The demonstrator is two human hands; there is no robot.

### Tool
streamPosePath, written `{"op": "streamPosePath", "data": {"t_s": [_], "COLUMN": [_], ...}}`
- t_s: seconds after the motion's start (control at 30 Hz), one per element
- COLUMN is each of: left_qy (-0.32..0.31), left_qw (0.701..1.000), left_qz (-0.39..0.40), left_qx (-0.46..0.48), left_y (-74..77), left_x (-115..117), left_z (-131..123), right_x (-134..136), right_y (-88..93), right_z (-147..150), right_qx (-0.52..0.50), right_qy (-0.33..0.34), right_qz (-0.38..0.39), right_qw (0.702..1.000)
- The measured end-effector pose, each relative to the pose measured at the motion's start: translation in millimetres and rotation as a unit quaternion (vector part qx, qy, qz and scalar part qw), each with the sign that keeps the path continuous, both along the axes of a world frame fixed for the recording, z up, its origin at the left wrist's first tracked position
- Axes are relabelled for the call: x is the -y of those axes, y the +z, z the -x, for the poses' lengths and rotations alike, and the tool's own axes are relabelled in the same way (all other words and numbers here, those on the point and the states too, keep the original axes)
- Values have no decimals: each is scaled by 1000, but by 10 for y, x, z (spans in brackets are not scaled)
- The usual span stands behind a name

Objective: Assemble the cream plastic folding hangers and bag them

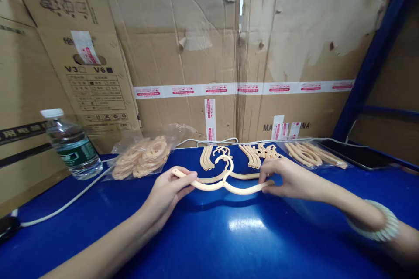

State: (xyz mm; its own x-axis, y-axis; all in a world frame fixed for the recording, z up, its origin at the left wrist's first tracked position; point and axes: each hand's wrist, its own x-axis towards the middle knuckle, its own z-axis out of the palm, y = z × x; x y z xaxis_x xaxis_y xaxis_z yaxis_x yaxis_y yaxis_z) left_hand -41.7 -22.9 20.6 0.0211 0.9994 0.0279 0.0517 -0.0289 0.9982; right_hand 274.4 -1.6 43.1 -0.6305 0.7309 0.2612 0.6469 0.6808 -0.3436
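A cream clothes hanger (242, 191) is held level just above the blue table, its hook pointing up. My left hand (170, 189) pinches the end of its left arm between thumb and fingers. At the other end, the fingers and thumb of my right hand (284, 178) close on the right arm's tip. Close behind is a second cream hanger (212, 179); whether it lies on the table or touches my fingers I cannot tell. Farther back lie loose hanger arms (207, 158), more arms (250, 157), several hooks (220, 151) and small cream pieces (269, 151).
A clear bag of round cream parts (142, 157) lies left, near a water bottle (73, 148). On the right are a bag of hangers (310, 154) and a dark flat device (360, 157). Cardboard sheets (183, 52) wall the back; a white cable (65, 209) crosses the left.
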Motion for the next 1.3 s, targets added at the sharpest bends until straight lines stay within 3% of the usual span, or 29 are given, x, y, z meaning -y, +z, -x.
{"op": "streamPosePath", "data": {"t_s": [0.13, 0.27, 0.47, 0.67, 1.0, 1.3], "left_qy": [-74, -147, -174, -167, -161, -180], "left_qw": [987, 937, 844, 789, 757, 759], "left_qz": [-54, -150, -282, -329, -347, -322], "left_qx": [-129, -279, -422, -491, -530, -537], "left_y": [93, 168, 72, -3, -71, -22], "left_x": [-156, -163, -151, -169, -166, -87], "left_z": [170, 214, 225, 231, 220, 148], "right_x": [-64, -85, -126, -180, -159, -115], "right_y": [25, 7, -63, -169, -168, -131], "right_z": [-95, -101, -86, -104, -81, -48], "right_qx": [9, 13, 21, 26, 36, 47], "right_qy": [-2, -2, -13, -22, -26, -4], "right_qz": [-5, -3, -16, -34, -11, 13], "right_qw": [1000, 1000, 1000, 999, 999, 999]}}
